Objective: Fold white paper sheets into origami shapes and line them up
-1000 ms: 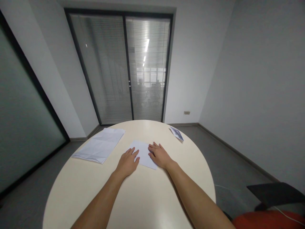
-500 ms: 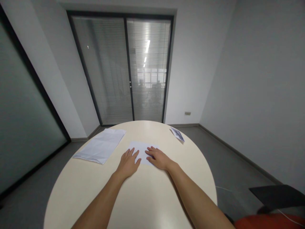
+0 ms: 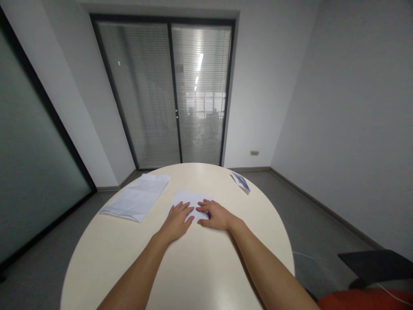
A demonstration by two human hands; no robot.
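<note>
A white sheet of paper (image 3: 190, 196) lies flat on the round cream table (image 3: 187, 267), partly covered by both my hands. My left hand (image 3: 177, 220) rests over the sheet's left part, palm down with the fingers apart. On the right part lies my right hand (image 3: 217, 215), its fingers stretched toward the left and the thumb spread. The fingertips of the two hands are close together near the middle of the sheet, with a small gap between them. Neither hand grips anything.
A stack of creased white papers (image 3: 138, 197) lies at the table's left edge. A folded printed card (image 3: 240, 182) sits near the right edge. Beyond stands a dark-framed glass door with blinds (image 3: 200, 129). At lower right is a red and black chair (image 3: 355, 299).
My left hand has slid slightly right, and its fingers now point more toward the right hand. My right thumb has dropped a little nearer to me. The papers at the sides stay put.
</note>
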